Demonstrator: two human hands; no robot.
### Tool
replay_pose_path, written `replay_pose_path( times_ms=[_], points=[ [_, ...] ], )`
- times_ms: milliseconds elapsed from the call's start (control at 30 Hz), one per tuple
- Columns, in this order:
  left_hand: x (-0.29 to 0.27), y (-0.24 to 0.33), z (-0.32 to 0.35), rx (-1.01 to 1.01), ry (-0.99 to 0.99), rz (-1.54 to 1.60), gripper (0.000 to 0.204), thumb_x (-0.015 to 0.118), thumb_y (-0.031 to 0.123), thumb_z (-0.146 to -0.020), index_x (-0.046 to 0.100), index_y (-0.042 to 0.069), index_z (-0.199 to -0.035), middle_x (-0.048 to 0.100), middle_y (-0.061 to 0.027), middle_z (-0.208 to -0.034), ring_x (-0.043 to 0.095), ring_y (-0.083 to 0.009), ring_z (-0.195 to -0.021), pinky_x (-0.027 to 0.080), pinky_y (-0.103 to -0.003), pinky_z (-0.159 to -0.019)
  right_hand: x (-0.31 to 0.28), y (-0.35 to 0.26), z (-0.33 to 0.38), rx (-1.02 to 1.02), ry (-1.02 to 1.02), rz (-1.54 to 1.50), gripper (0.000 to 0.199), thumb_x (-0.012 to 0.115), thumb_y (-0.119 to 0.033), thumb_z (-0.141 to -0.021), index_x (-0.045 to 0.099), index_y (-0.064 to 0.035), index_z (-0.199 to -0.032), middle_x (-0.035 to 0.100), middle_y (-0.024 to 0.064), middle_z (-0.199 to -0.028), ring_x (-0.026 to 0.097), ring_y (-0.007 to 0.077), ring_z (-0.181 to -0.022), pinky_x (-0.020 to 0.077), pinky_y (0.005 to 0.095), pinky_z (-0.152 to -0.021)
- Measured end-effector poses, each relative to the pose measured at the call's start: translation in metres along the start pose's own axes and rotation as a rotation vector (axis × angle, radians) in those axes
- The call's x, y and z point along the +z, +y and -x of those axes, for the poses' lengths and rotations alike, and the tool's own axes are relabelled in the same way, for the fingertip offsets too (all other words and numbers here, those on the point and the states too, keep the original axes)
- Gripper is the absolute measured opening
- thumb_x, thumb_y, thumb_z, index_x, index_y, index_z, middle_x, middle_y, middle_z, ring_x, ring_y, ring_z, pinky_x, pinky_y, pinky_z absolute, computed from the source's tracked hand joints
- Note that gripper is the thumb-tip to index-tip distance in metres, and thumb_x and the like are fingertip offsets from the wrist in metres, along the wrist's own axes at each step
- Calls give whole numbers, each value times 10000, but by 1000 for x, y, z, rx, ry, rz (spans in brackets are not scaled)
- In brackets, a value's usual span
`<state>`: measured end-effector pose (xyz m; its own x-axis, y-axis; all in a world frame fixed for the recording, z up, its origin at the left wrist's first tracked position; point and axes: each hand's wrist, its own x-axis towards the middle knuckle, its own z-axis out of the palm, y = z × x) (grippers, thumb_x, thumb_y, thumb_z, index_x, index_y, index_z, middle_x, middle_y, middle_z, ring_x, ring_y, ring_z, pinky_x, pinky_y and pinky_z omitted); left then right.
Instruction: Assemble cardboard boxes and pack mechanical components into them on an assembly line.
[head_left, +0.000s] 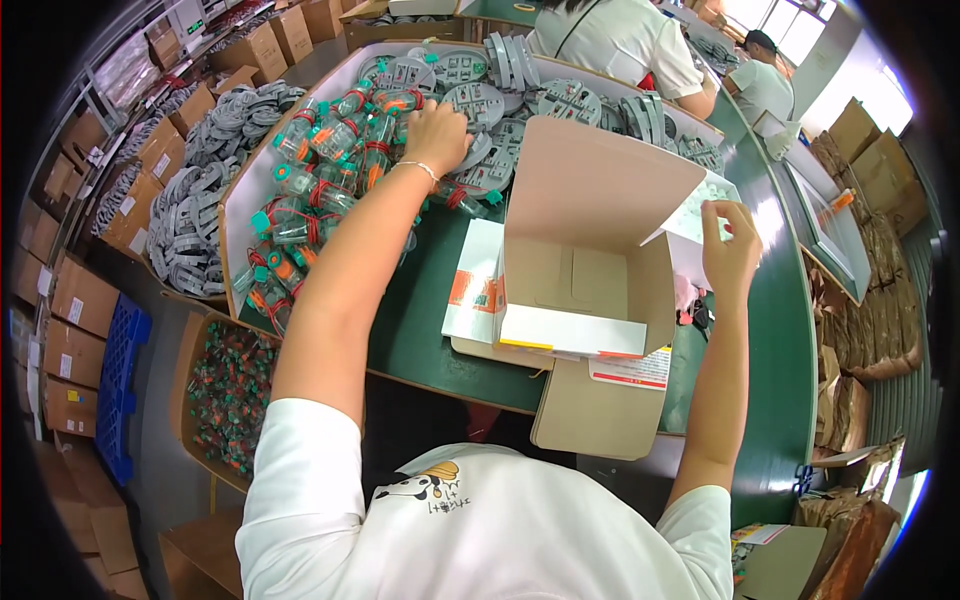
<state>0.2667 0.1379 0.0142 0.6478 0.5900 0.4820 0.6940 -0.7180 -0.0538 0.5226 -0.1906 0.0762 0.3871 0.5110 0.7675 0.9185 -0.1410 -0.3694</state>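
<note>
My left hand (438,138) reaches across to the far side of the pile of clear bottles (335,140) with green and orange caps and red cords. Its fingers are bent down where the bottles meet the grey round discs (475,105); what they grip is hidden. To the right of an open cardboard box (590,280), my right hand (732,245) is raised with curled fingers, thumb and fingertips close together. Beside its fingertips lies a white sheet or packet with small pale pieces (703,208). The box stands with its tall back flap up and its inside bare.
A shallow tray (240,195) holds the bottles and discs on the green table (785,375). Flat cardboard (598,408) juts over the near edge. At left are a carton of small bottles (232,395) and heaped grey parts (190,235). Two people (620,45) sit beyond.
</note>
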Motion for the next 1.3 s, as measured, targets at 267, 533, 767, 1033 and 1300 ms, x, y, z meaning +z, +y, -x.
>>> replay_pose_path(
  times_ms=[267, 533, 767, 1033, 1300],
  points=[
    [14, -7, -8, -85, -61, -26, 518, 703, 534, -813, 723, 55, -1008, 583, -108, -1114, 478, -301, -1151, 351, -525, -994, 45, 91, -25, 279, -481, 194, 361, 703, -350, -820, 730, -16, -953, 710, 180, -1066, 680, 340, -972, 499, 413, -873],
    [4, -2, -11, -48, -197, -13, 819, 635, 758, -730, 725, 10, -1049, 561, -166, -1256, 417, -341, -1265, 135, -688, -1091, 60, 96, -34, 449, -769, 300, 483, 748, -411, -722, 729, -49, -1041, 698, 184, -1134, 673, 319, -1015, 508, 414, -874],
    [-13, 9, -13, -58, -558, -4, 1131, 592, 908, -575, 672, -43, -1182, 485, -237, -1404, 327, -407, -1372, -25, -755, -1080, 57, 102, -29, 423, -728, 247, 386, 742, -379, -735, 739, -118, -1019, 715, 100, -966, 687, 260, -919, 516, 390, -827],
    [2, 7, -11, -109, -441, 111, 1200, 640, 907, -486, 648, -65, -1190, 481, -265, -1411, 323, -398, -1398, -72, -763, -1068, 58, 110, -26, 388, -677, 173, 312, 734, -361, -773, 726, -114, -965, 725, 56, -920, 690, 212, -865, 513, 369, -784],
    [-16, 4, -16, -60, -625, 282, 1082, 712, 822, -533, 568, 81, -1309, 591, -221, -1294, 387, -383, -1363, -76, -811, -1023, 47, 69, -29, 551, -494, 223, 270, 718, -353, -817, 728, -117, -947, 734, 32, -915, 687, 192, -849, 509, 370, -780]
  ],
)
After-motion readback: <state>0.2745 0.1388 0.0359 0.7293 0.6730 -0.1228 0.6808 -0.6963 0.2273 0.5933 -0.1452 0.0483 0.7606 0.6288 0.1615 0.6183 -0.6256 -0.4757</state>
